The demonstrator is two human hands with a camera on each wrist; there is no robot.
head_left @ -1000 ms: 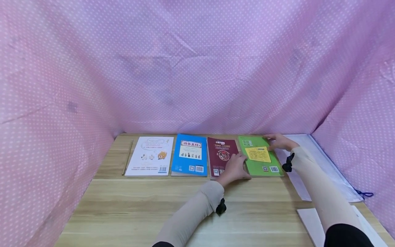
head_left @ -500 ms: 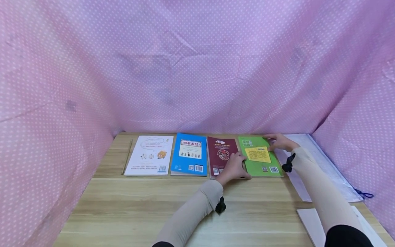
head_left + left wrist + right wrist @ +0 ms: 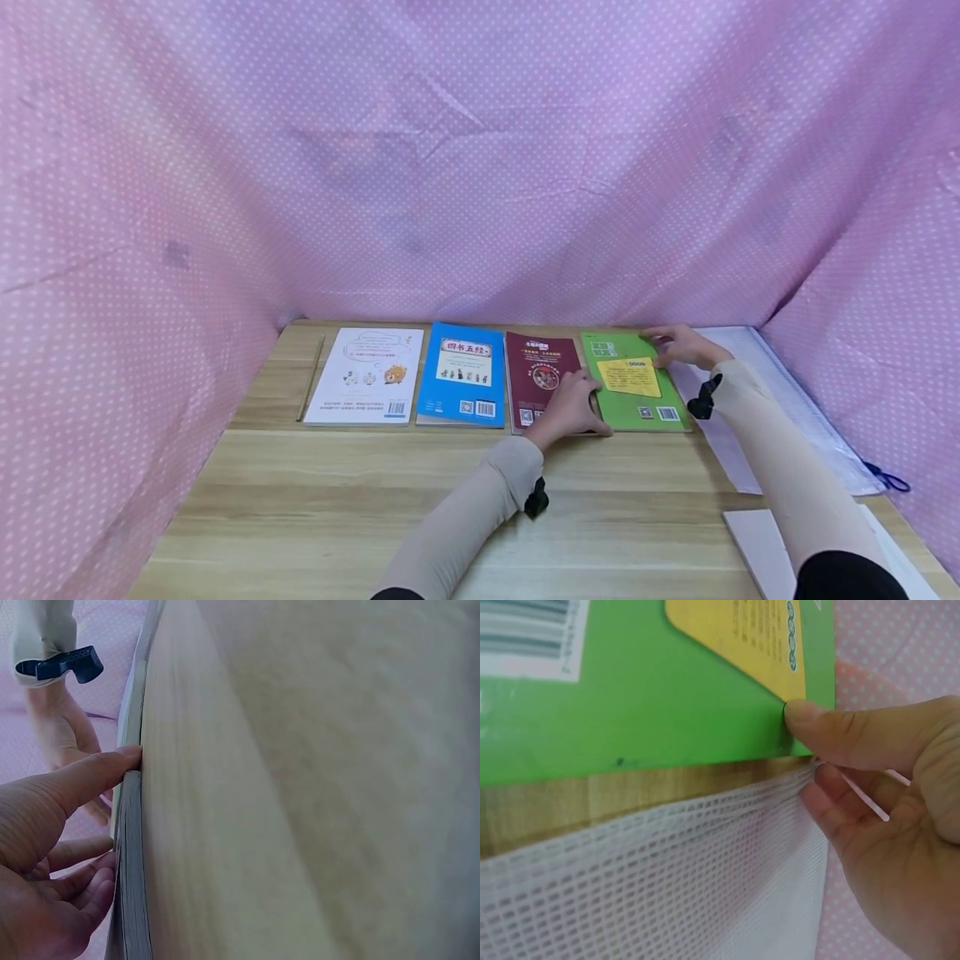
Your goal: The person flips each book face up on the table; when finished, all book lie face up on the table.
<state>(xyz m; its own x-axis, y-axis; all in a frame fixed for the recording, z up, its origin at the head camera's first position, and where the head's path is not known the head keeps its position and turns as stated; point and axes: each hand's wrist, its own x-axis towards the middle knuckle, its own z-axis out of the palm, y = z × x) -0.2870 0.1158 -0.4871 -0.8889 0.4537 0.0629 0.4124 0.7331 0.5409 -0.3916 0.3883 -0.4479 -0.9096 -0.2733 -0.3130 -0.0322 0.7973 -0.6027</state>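
Right now both hands are on the green book (image 3: pixel 633 382), the last of four lying in a row at the far edge of the wooden table (image 3: pixel 375 500). The right hand (image 3: pixel 686 346) pinches its far right corner: the thumb (image 3: pixel 832 731) lies flat on the cover, and the other fingers curl under the edge, against the white mesh pouch (image 3: pixel 667 862) just beside it. The left hand (image 3: pixel 572 408) sits at the near left corner, its thumb (image 3: pixel 90 776) pressed to the page edges; the other fingers are loosely bent on the side away from the table, and the wrist view is too close to tell whether they truly grip, though they seem only to steady it.

The maroon book (image 3: pixel 542 379) lies touching the left hand's fingers, so a careless lift or slide could drag it out of line with the blue book (image 3: pixel 463 375) and white book (image 3: pixel 367 377). On the right, the curled fingers could catch the mesh and pull it along. A grip at two thin corners may also let the cover bend or slip.
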